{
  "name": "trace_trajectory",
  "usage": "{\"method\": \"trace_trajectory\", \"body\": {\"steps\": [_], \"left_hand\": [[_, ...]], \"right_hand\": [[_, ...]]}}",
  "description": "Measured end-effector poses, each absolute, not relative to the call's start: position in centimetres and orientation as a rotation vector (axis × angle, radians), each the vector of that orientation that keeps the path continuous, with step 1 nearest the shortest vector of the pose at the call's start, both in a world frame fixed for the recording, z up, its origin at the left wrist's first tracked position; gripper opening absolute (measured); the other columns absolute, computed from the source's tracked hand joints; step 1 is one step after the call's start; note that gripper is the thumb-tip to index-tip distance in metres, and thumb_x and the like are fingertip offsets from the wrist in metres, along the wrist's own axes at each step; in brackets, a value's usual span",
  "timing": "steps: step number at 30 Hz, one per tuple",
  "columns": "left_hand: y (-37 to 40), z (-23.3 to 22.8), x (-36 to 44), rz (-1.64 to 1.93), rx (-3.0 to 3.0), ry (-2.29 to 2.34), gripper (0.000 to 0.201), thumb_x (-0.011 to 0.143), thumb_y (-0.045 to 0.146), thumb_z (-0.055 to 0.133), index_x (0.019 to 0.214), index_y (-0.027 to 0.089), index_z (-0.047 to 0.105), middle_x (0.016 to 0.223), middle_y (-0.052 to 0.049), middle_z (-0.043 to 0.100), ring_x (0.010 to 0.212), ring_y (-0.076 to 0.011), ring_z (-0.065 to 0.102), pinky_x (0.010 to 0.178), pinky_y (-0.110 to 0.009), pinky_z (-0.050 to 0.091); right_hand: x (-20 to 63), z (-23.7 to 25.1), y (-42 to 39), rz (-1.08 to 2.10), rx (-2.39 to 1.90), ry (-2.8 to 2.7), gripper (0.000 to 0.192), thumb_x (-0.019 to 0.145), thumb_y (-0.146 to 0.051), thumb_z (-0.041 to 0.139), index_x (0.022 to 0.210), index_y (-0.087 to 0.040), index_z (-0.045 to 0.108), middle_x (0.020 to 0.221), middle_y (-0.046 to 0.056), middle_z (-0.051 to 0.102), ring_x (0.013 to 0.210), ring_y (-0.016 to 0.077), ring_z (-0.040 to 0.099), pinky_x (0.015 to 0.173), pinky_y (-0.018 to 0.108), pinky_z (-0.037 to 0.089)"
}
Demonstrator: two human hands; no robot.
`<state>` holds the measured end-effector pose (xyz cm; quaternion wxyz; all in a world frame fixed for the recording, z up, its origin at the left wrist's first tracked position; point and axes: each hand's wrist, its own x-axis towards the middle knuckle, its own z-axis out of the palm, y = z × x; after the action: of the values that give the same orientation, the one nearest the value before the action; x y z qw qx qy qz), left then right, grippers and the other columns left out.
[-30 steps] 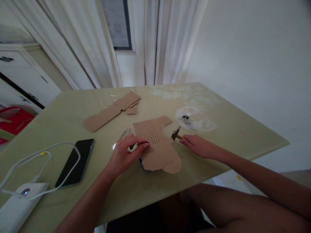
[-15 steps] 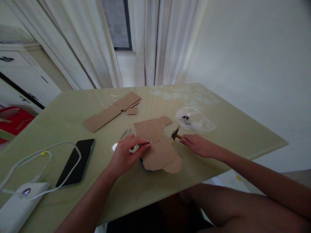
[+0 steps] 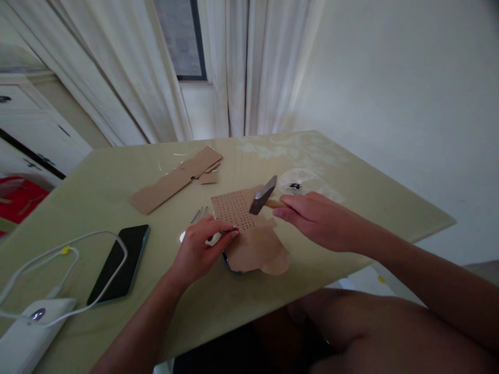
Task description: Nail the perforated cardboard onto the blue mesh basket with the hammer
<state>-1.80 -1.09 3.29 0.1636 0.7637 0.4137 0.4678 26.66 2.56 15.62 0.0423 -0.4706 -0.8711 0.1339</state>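
My right hand (image 3: 307,218) is closed round the wooden handle of a small hammer (image 3: 263,196), whose dark metal head is raised over the cardboard. Below it lies a brown piece of cardboard (image 3: 259,252) with rows of small punched holes across its upper left part. The fingertips of my left hand (image 3: 205,244) are pinched together at the lower edge of those rows, on something small with a shiny end that I cannot make out. Under the cardboard, a dark blue edge (image 3: 231,264) shows. Several thin metal rods (image 3: 199,214) lie just beyond my left hand.
Cardboard strips (image 3: 175,182) lie toward the back of the table (image 3: 218,311). A clear plastic bag (image 3: 312,182) with small black pieces rests at the right. To the left are a phone (image 3: 120,265), a white cable (image 3: 89,236) and a white power bank (image 3: 39,332).
My right hand has lifted the hammer up and to the left, from beside the cardboard to above it. My left hand keeps its pinch at the same spot. The view has shifted slightly.
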Motion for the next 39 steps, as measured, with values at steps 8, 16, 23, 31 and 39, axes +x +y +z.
{"method": "trace_trajectory", "body": {"steps": [8, 16, 23, 31, 39], "left_hand": [[-1.1, 3.7, -1.7, 1.296, 2.175, 1.175, 0.009, 0.1, 0.021, 0.075, 0.098, 0.022, 0.083, 0.088, -0.003, 0.082, 0.075, -0.0168, 0.068, 0.063, -0.026, 0.051], [-1.1, 3.6, -1.9, 1.279, 2.164, 1.176, 0.007, 0.1, 0.022, 0.076, 0.1, 0.023, 0.083, 0.084, -0.002, 0.08, 0.072, -0.0162, 0.066, 0.063, -0.026, 0.048], [-1.0, 3.4, -1.9, 1.266, 2.183, 1.159, 0.009, 0.1, 0.021, 0.076, 0.093, 0.023, 0.082, 0.08, -0.001, 0.078, 0.07, -0.0148, 0.064, 0.058, -0.024, 0.044], [-1.1, 3.4, -1.9, 1.246, 2.168, 1.176, 0.008, 0.1, 0.023, 0.076, 0.096, 0.023, 0.083, 0.084, -0.002, 0.08, 0.074, -0.0159, 0.068, 0.061, -0.025, 0.049], [-1.0, 3.4, -1.9, 1.26, 2.165, 1.172, 0.007, 0.099, 0.022, 0.077, 0.1, 0.024, 0.084, 0.085, -0.002, 0.082, 0.067, -0.0145, 0.062, 0.058, -0.025, 0.046]], "right_hand": [[23.1, 17.6, -0.4, 0.41, -1.349, -2.705, 0.045, 0.117, -0.048, 0.046, 0.088, -0.02, 0.065, 0.068, 0.0, 0.057, 0.064, 0.016, 0.048, 0.065, 0.035, 0.022], [22.6, 17.5, -0.1, 0.433, -1.31, -2.663, 0.046, 0.117, -0.049, 0.045, 0.091, -0.019, 0.068, 0.067, 0.0, 0.055, 0.062, 0.0151, 0.045, 0.063, 0.034, 0.022], [22.6, 17.4, -0.1, 0.472, -1.397, -2.777, 0.043, 0.117, -0.043, 0.049, 0.085, -0.018, 0.064, 0.069, 0.001, 0.057, 0.062, 0.0138, 0.045, 0.062, 0.034, 0.021], [22.6, 17.0, 0.1, 0.441, -1.351, -2.736, 0.045, 0.116, -0.045, 0.048, 0.086, -0.018, 0.066, 0.069, 0.001, 0.057, 0.064, 0.0154, 0.045, 0.063, 0.034, 0.023], [22.8, 16.7, 0.3, 0.397, -1.329, -2.693, 0.044, 0.117, -0.047, 0.047, 0.09, -0.019, 0.068, 0.069, 0.001, 0.058, 0.065, 0.0162, 0.049, 0.064, 0.033, 0.023]]}}
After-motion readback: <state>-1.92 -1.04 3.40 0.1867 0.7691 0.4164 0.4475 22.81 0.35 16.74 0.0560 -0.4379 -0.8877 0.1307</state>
